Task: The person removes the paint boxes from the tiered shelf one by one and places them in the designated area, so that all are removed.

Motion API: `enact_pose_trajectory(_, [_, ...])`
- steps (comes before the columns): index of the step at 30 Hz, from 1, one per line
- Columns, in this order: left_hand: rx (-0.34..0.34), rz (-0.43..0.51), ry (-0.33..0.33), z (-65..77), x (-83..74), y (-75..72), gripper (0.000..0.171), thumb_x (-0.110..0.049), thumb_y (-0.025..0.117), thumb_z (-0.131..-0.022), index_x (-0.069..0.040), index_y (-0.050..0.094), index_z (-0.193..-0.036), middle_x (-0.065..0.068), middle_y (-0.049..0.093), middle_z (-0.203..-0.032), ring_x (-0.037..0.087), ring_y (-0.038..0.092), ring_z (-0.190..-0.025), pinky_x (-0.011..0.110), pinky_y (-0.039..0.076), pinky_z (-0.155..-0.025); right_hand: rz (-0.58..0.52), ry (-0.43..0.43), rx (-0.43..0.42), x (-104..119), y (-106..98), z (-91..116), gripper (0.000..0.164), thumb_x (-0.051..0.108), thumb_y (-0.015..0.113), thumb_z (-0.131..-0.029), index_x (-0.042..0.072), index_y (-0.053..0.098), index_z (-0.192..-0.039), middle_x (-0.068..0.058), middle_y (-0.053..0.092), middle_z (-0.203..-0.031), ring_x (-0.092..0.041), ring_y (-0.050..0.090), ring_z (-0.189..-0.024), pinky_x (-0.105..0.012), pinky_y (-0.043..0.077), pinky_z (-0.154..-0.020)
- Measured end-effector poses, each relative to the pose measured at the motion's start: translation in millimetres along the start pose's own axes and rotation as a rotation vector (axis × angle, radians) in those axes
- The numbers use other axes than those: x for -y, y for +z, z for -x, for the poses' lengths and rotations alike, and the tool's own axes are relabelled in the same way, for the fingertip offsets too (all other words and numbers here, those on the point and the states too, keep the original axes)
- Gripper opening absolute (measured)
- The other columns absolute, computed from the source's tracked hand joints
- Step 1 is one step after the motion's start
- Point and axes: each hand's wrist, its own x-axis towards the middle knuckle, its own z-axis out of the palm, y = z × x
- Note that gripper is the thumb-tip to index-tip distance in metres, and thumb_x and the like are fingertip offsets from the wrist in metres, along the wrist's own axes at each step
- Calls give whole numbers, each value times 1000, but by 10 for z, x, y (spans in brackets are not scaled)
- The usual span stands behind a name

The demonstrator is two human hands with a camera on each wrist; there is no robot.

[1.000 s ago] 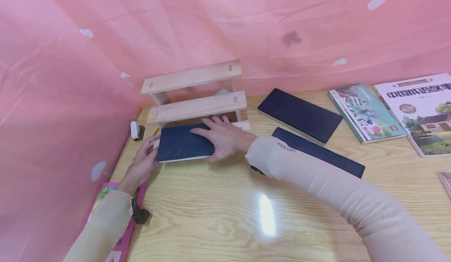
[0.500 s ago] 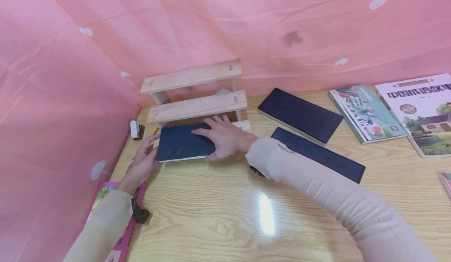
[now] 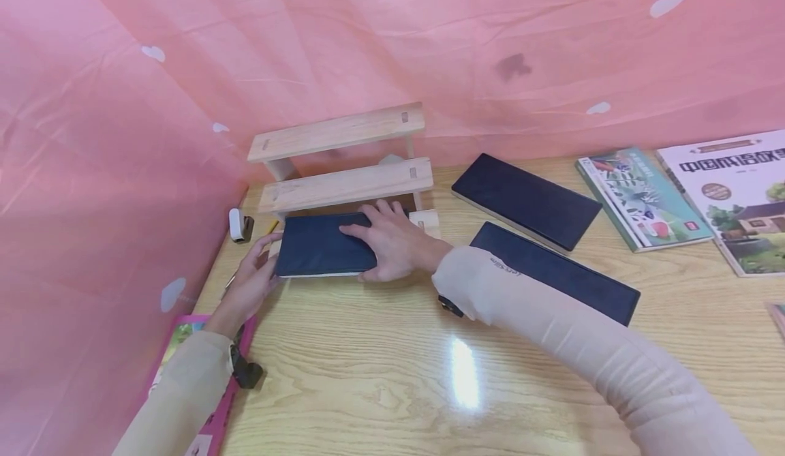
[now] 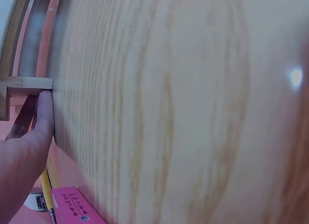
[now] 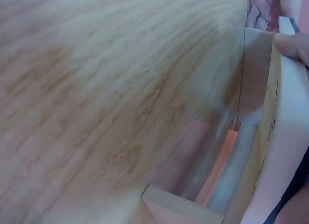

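A dark-covered book (image 3: 313, 246) lies across the lowest step of a tiered wooden stand (image 3: 345, 187). My right hand (image 3: 397, 246) spans the book's right part, fingers over the cover toward the far edge and thumb at the near edge. In the right wrist view that thumb (image 5: 293, 46) presses the pale page edge. Beside the stand's left end is my left hand (image 3: 248, 285). Its extended fingers (image 4: 45, 113) touch the stand's end piece (image 4: 31, 83) in the left wrist view. Part of the lowest step is hidden under the book.
Two dark books (image 3: 526, 200) lie right of the stand, one partly under my right sleeve. Farther right are a green book (image 3: 647, 197) and a white picture book (image 3: 732, 200). A white-and-black object (image 3: 239, 225) and a pink book (image 3: 229, 401) sit at the left.
The book's near edge has shifted slightly back toward the stand, with my right hand still on it. My left hand stays at the stand's left end.
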Motion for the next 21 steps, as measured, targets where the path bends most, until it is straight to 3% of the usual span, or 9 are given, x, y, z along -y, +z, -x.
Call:
enact_pose_trajectory(5, [-8,-3,13,4,6,-11,39,-22,45,-95,-25,36,-133,8,12,-146,23,28,-129,26,44,-88,20,10,-24,25,-32,39,80,65,58,-68,29,39,-136,-12,34,-134,-27,33,-109,-43,28,-83])
enact_pose_trajectory(12, [-10,-18,25,6,5,-4,40,-19,42,-97,-22,33,-135,16,36,-131,17,47,-112,26,45,-86,-43,14,-74,1,-66,137,77,61,62,-67,27,43,-134,-15,35,-133,-30,32,-109,-44,28,-81])
enact_pose_trajectory(21, [-7,-29,8,4,12,0,41,-21,42,-96,-24,31,-136,9,24,-136,22,36,-118,41,35,-98,2,31,-114,78,-190,423,76,61,62,-67,27,43,-133,-15,35,-132,-31,34,-107,-48,28,-86])
